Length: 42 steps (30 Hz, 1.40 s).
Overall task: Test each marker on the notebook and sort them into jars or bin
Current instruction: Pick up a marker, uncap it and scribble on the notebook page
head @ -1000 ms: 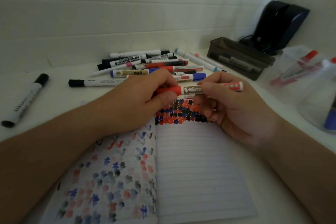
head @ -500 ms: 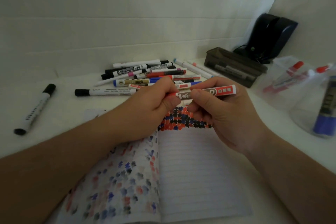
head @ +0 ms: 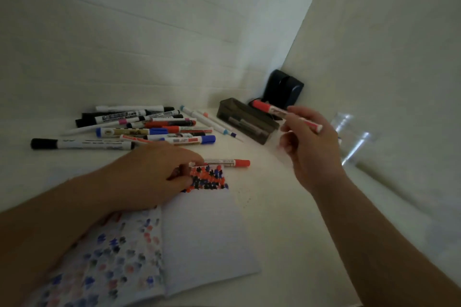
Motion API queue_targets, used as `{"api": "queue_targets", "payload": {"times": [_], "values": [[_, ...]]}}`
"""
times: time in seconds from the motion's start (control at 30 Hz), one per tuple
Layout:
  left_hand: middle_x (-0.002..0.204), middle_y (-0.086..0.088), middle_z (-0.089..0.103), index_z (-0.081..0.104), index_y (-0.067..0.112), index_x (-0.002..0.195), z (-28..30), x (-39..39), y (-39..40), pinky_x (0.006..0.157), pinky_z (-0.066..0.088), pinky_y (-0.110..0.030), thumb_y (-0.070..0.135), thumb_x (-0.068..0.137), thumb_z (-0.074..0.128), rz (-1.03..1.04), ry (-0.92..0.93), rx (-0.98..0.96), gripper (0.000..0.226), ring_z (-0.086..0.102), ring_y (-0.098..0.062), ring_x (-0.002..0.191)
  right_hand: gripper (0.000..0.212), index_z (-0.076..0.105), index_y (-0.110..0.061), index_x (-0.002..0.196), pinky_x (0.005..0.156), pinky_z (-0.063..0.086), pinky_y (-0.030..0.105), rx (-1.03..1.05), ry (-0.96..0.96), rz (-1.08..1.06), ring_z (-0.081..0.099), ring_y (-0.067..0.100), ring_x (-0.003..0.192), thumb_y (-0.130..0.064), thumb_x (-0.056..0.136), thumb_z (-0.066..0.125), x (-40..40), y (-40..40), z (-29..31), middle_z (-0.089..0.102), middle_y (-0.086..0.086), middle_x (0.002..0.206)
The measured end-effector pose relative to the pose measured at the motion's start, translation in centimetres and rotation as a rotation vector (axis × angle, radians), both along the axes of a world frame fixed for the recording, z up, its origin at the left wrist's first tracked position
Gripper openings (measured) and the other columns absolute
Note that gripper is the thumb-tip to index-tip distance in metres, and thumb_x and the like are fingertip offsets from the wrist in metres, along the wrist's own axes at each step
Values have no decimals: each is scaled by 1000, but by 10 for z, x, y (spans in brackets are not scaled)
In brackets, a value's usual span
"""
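An open notebook (head: pixel 199 239) lies on the white worktop (head: pixel 287 207) at the near edge, its left page dotted with red, blue and black test marks and more marks crowding the far end of its right page. The left hand (head: pixel 154 177) rests on the notebook's far end, fingers curled; a red-capped marker (head: pixel 225 162) lies just beyond its fingertips, and whether the hand grasps anything cannot be told. To the right, the raised right hand (head: pixel 309 142) pinches a capped red marker (head: pixel 282 114) between thumb and fingers, holding it in the air above the worktop. Farther left, a pile of markers (head: pixel 139 127) spreads across the worktop. At far right sit a dark bin (head: pixel 245 119) with markers inside, a clear jar (head: pixel 354 137) and a black device (head: pixel 283 90) in the corner.
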<state>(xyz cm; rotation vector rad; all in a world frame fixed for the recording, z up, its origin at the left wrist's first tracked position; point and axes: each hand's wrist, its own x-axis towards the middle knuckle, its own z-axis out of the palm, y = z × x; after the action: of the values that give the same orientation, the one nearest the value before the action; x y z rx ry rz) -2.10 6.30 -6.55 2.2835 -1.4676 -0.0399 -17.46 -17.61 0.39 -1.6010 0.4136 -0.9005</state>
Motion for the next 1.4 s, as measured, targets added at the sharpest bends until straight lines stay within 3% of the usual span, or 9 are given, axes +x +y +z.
{"api": "queue_targets", "payload": {"times": [0.13, 0.33, 0.43, 0.57, 0.73, 0.9, 1.0, 1.2, 1.4], "values": [[135, 28, 55, 59, 53, 129, 1, 2, 5, 103, 41, -24, 51, 97, 60, -17, -6, 10, 32, 46, 5, 119, 24, 67, -12, 122, 58, 49, 25, 234, -176, -226, 67, 19, 63, -10, 98, 63, -11, -24, 13, 75, 11, 94], [131, 24, 60, 62, 57, 116, -1, 10, 11, 91, 53, -25, 47, 93, 65, 0, 102, -25, 25, 56, 7, 103, 12, 64, -13, 111, 59, 53, 23, 361, -159, -221, 73, 17, 63, -16, 100, 59, -10, -30, 14, 71, 9, 106], [129, 23, 60, 64, 55, 114, -3, 12, 10, 88, 53, -24, 43, 94, 66, 15, 123, -33, 23, 56, 6, 97, 46, 50, -23, 141, 64, 53, 26, 340, -151, -230, 72, 20, 68, -8, 97, 59, -5, -29, 12, 73, 10, 104], [129, 22, 61, 64, 54, 113, -4, 13, 7, 86, 53, -22, 42, 94, 66, 16, 123, -25, 22, 57, 5, 95, 56, 49, -35, 143, 67, 57, 31, -178, 128, -221, 69, 19, 73, -10, 96, 65, 6, -18, -8, 71, 11, 104], [129, 22, 63, 66, 52, 113, -1, 12, 5, 88, 54, -28, 42, 95, 66, 42, 102, -12, 21, 57, 4, 95, 34, 59, -48, 130, 82, 44, 28, -1039, 902, 110, 50, 10, 101, -49, 96, 66, 47, 5, -38, 50, -12, 113], [119, 22, 67, 66, 55, 104, -3, 17, 5, 73, 50, -19, 39, 94, 66, 69, 134, -55, 18, 58, 8, 83, 25, 61, -37, 122, 81, 43, 30, -1193, 1211, 237, 53, 17, 103, -48, 99, 62, 80, 11, -37, 56, -2, 118], [114, 19, 70, 68, 51, 106, -5, 20, 5, 85, 59, -34, 41, 93, 65, 90, 168, -70, 17, 63, 2, 91, 15, 58, -33, 108, 69, 45, 28, -1023, 955, 179, 59, 10, 83, -46, 104, 52, 75, 3, -40, 62, -5, 99], [94, 25, 66, 69, 44, 118, -1, 11, 1, 74, 52, -25, 60, 94, 48, 111, 140, -143, 36, 61, 2, 87, 22, 62, -15, 84, 51, 43, 24, 218, 163, 549, 45, 17, 56, -20, 105, 55, 49, 21, -45, 56, 5, 70], [112, 25, 62, 55, 39, 141, 1, 6, 1, 76, 41, -16, 63, 99, 39, 29, 80, -223, 51, 59, 4, 102, 20, 64, -19, 77, 52, 49, 29, 162, 217, 619, 59, 22, 58, -8, 91, 73, 56, 41, -59, 68, 15, 74]]}}
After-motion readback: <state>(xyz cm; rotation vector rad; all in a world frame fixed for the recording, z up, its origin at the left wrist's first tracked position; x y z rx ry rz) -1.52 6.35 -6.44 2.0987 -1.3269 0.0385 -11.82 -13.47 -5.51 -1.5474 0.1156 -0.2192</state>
